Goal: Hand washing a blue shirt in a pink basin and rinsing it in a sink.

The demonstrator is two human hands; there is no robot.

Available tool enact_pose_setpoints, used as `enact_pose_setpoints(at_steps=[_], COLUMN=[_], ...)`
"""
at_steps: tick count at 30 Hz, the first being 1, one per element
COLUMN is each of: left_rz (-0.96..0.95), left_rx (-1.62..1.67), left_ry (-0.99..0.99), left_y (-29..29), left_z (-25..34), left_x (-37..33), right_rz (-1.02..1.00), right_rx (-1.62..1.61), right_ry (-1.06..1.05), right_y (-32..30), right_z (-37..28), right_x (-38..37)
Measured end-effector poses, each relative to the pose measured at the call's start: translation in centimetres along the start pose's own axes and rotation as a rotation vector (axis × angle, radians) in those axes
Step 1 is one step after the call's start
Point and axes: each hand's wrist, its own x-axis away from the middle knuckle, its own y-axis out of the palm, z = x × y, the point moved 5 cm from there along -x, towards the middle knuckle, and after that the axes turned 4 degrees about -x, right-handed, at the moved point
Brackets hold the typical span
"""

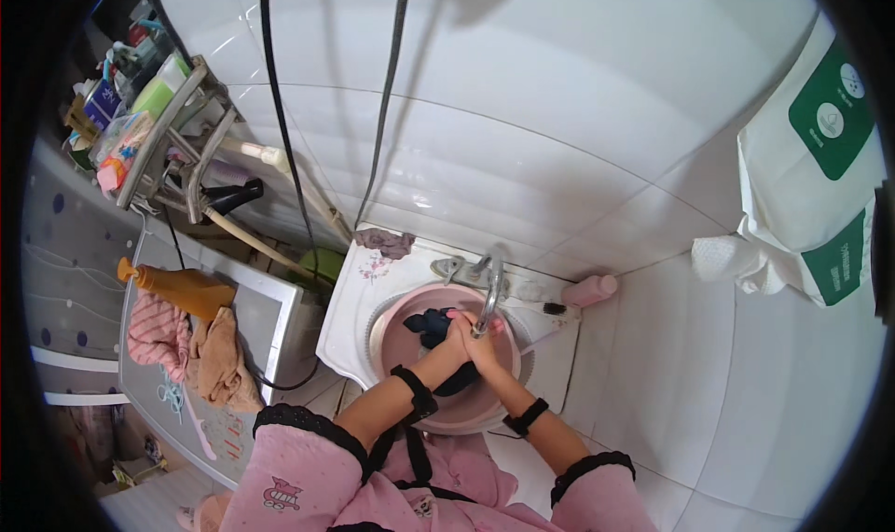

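Both my hands are pressed together inside a pink basin (399, 345), right beneath the curved metal tap (494, 285). A dark wet-looking cloth (431, 328) bunches out to the left of them, and more of it shows lower down between my forearms. My left hand (454, 332) closes on the cloth. Against it lies my right hand (479, 344), also closed, its fingers partly covered by the spout. Small bright pink patches show at the fingertips; I cannot tell what they are.
The basin sits in a white washbasin (350, 331). A greyish rag (384, 243), a black brush (554, 308) and a pink bottle (591, 290) lie around its rim. Left, a washing machine (280, 331) bears an orange pump bottle (186, 290) and towels (224, 364). A tissue pack (802, 159) hangs right.
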Motion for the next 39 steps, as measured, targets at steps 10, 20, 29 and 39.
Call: enact_pose_setpoints(at_steps=[10, 20, 29, 39], left_rz=[0.081, -0.111, -0.212, 0.441], left_rx=[-0.308, -1.418, -1.151, -0.944], left_ry=[0.150, 0.652, 0.388, 0.043], left_y=[-0.2, 0.1, 0.0, -0.5], left_z=[2.2, 0.8, -0.7, -1.2], left_x=[3.6, 6.5, 2.8, 5.2], right_rz=[0.083, 0.208, -0.052, -0.264], right_rx=[-1.550, -0.810, -0.686, -1.028], right_ry=[0.422, 0.262, 0.181, 0.418], right_y=[4.1, 3.2, 0.9, 0.7], right_z=[4.4, 5.0, 4.0, 7.6], right_x=[-1.9, 0.7, 2.4, -0.7])
